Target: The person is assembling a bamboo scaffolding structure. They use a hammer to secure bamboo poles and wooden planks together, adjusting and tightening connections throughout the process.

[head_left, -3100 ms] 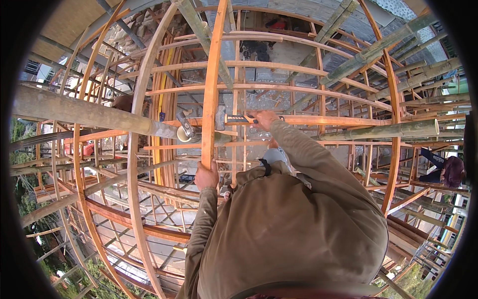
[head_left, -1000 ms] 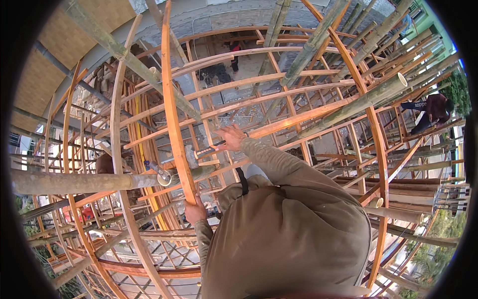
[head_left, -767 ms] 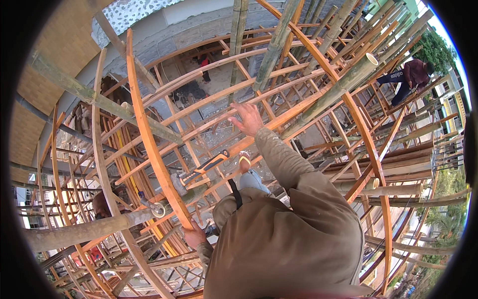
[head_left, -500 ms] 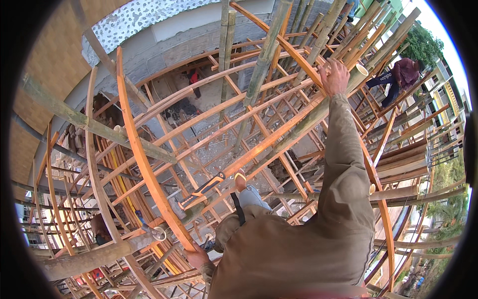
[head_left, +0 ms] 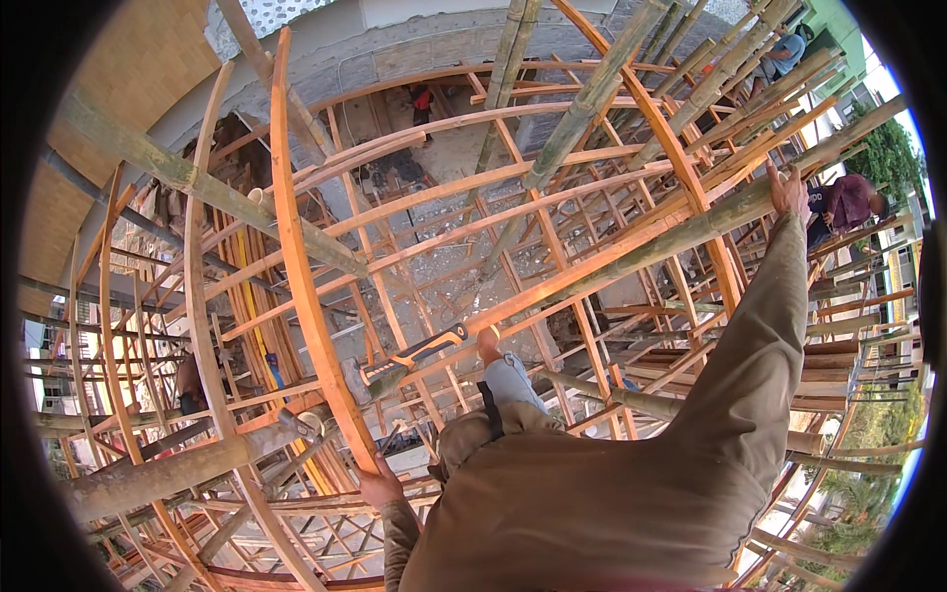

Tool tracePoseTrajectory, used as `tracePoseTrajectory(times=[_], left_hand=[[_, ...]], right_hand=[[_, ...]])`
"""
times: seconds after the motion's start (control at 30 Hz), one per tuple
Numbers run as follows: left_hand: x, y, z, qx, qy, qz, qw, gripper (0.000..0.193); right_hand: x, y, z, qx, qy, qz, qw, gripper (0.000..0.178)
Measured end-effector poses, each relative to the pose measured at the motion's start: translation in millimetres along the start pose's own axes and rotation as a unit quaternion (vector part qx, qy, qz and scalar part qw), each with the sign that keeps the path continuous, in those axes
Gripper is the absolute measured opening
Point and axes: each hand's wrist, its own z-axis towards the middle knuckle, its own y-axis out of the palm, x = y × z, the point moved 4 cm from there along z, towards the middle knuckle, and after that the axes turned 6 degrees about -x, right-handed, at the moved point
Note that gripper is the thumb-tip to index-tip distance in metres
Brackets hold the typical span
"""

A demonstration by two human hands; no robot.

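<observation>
My left hand (head_left: 380, 485) is closed round the lower end of a long sawn timber beam (head_left: 301, 237), which slants up and away on the left. At the far right my right arm is stretched out, and my right hand (head_left: 789, 192) grips the far end of a thick bamboo pole (head_left: 656, 247). A claw-type hammer (head_left: 419, 347) with an orange and black handle lies across the timber and bamboo in the middle, its head beside the left beam. My foot (head_left: 489, 345) stands on the same members, just right of the hammer.
Below is an open lattice of timber joists (head_left: 434, 207), with rubble-strewn ground under it. Bamboo props (head_left: 592, 109) rise at the far side. A second hammer (head_left: 299, 424) rests on a bamboo pole at left. A person in maroon (head_left: 853, 202) and one in blue (head_left: 786, 51) are at the right.
My right hand has let go of a slanting timber and moved right to the bamboo pole's end. My left hand stays on its beam. The view has shifted.
</observation>
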Motion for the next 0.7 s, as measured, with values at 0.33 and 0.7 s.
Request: tracePoseTrajectory(times=[0.33,0.7], left_hand=[[18,-12,-4,-0.021,-0.041,0.019,0.999,0.07],[17,-13,-4,-0.007,-0.036,0.027,0.999,0.071]], right_hand=[[-21,12,7,0.049,0.043,0.046,0.997,0.085],[-12,30,11,0.253,0.031,0.027,0.966,0.053]])
